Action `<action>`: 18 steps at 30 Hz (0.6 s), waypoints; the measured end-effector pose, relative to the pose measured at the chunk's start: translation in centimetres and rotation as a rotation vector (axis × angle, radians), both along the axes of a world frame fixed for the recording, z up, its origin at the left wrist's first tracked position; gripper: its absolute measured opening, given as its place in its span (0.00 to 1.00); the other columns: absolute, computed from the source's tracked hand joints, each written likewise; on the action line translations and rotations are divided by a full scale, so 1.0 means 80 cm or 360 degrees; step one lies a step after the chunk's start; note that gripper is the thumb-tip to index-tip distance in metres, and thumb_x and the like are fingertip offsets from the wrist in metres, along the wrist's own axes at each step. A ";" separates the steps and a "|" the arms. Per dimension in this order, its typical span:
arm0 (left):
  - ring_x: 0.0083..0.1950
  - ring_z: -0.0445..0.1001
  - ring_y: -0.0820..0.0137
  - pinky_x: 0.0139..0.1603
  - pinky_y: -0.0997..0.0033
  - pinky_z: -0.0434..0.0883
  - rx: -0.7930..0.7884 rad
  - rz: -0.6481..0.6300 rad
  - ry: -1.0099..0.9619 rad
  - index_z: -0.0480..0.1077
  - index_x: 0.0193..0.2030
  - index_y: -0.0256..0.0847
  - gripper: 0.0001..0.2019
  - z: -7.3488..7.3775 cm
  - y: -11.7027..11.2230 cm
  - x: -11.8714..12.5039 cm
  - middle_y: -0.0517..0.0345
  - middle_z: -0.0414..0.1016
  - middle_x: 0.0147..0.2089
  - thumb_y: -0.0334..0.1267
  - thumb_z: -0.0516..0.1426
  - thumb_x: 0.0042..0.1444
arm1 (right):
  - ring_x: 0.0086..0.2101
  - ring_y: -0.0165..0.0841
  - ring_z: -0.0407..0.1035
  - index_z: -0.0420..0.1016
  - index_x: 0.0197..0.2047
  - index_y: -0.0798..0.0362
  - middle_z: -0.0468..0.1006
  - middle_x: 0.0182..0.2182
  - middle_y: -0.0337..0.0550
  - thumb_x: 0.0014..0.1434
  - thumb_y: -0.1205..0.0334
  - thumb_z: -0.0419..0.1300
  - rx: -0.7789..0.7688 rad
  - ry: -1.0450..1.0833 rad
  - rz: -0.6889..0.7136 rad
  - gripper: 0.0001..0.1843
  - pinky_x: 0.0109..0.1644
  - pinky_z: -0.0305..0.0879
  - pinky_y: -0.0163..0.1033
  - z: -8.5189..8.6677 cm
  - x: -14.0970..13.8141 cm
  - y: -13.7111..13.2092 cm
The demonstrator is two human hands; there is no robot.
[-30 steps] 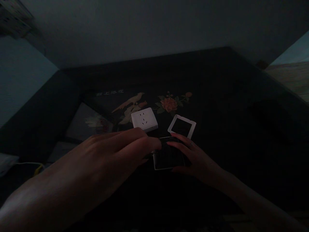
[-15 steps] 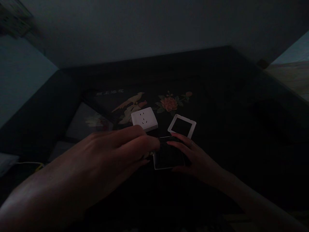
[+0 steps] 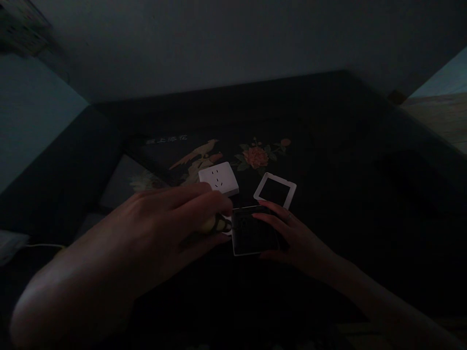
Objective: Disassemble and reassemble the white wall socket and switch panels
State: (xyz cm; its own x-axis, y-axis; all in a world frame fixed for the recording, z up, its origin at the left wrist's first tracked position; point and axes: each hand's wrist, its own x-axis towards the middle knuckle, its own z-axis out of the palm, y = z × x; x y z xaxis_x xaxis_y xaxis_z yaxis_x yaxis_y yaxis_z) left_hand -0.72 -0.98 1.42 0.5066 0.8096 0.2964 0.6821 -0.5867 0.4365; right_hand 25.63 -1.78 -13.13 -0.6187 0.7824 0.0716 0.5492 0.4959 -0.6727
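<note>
Although the scene is very dim, both hands can be made out above a dark desk (image 3: 339, 146) printed with a pink flower (image 3: 255, 158) and a pale bird (image 3: 197, 150). The left hand (image 3: 156, 223) is curled closed around a small tool with a yellow and black handle (image 3: 209, 225); most of that handle is hidden under the fingers, and the kind of tip is too dark to tell. It points toward the left edge of a dark square panel with a thin white rim (image 3: 251, 240), but whether the two touch cannot be told.

The right hand (image 3: 297, 238) is partly open, its fingers over the far right part of this panel and its thumb at the near edge, holding it on the desk. The panel's lower right corner is lost in shadow, and its surface detail is barely readable.

Beyond the left hand lies a white square plastic socket with five slots (image 3: 221, 179), its near left corner covered by the knuckles. An open white square plastic frame (image 3: 291, 194) lies just beyond the right fingers. At the left edge, a pale box with a thin cable (image 3: 12, 245) is cut off.
</note>
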 end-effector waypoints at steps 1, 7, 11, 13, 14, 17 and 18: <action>0.25 0.77 0.70 0.25 0.75 0.72 0.0049 -0.0085 0.0080 0.75 0.42 0.53 0.07 0.001 0.004 0.000 0.65 0.79 0.33 0.49 0.60 0.60 | 0.68 0.49 0.54 0.59 0.66 0.47 0.55 0.70 0.57 0.57 0.57 0.68 0.0001 -0.0007 0.0000 0.36 0.67 0.59 0.60 -0.001 0.000 0.000; 0.26 0.76 0.72 0.27 0.75 0.72 0.0246 -0.0063 0.0161 0.73 0.44 0.50 0.11 0.005 0.011 -0.003 0.64 0.79 0.36 0.52 0.58 0.62 | 0.68 0.49 0.53 0.58 0.66 0.47 0.54 0.70 0.57 0.57 0.56 0.68 0.0004 -0.0016 0.0011 0.37 0.67 0.58 0.61 -0.001 0.001 0.001; 0.26 0.76 0.72 0.27 0.75 0.71 0.0257 0.0075 0.0086 0.75 0.41 0.49 0.13 0.014 0.012 -0.013 0.65 0.80 0.34 0.55 0.59 0.60 | 0.68 0.49 0.52 0.59 0.65 0.47 0.53 0.71 0.57 0.56 0.56 0.69 -0.0011 -0.0022 0.0000 0.38 0.67 0.58 0.61 0.002 0.000 0.001; 0.28 0.78 0.71 0.29 0.74 0.72 0.0210 0.0177 0.0002 0.75 0.40 0.48 0.12 0.015 0.014 -0.024 0.66 0.81 0.34 0.53 0.61 0.58 | 0.68 0.52 0.52 0.60 0.65 0.47 0.52 0.71 0.59 0.53 0.54 0.71 0.0010 -0.0028 -0.0003 0.40 0.66 0.58 0.63 0.004 -0.001 0.000; 0.30 0.78 0.70 0.32 0.73 0.74 0.0158 0.0235 -0.0057 0.76 0.40 0.48 0.11 0.014 0.015 -0.032 0.66 0.81 0.35 0.51 0.62 0.56 | 0.68 0.53 0.51 0.60 0.65 0.47 0.52 0.71 0.59 0.52 0.53 0.71 0.0030 -0.0032 -0.0005 0.41 0.66 0.58 0.64 0.006 -0.002 0.000; 0.37 0.80 0.66 0.37 0.71 0.77 -0.0002 0.0482 -0.0349 0.76 0.40 0.46 0.12 -0.005 0.014 -0.064 0.64 0.82 0.39 0.46 0.65 0.51 | 0.69 0.54 0.49 0.61 0.65 0.47 0.52 0.71 0.58 0.53 0.51 0.70 0.0087 -0.0058 -0.0013 0.41 0.66 0.58 0.66 0.011 -0.004 -0.001; 0.38 0.81 0.66 0.37 0.71 0.77 -0.0080 0.0579 -0.0454 0.76 0.39 0.44 0.13 -0.017 0.013 -0.076 0.64 0.82 0.38 0.44 0.67 0.49 | 0.69 0.54 0.50 0.62 0.65 0.48 0.53 0.71 0.58 0.53 0.51 0.70 0.0100 -0.0072 -0.0008 0.40 0.66 0.58 0.66 0.014 -0.005 -0.001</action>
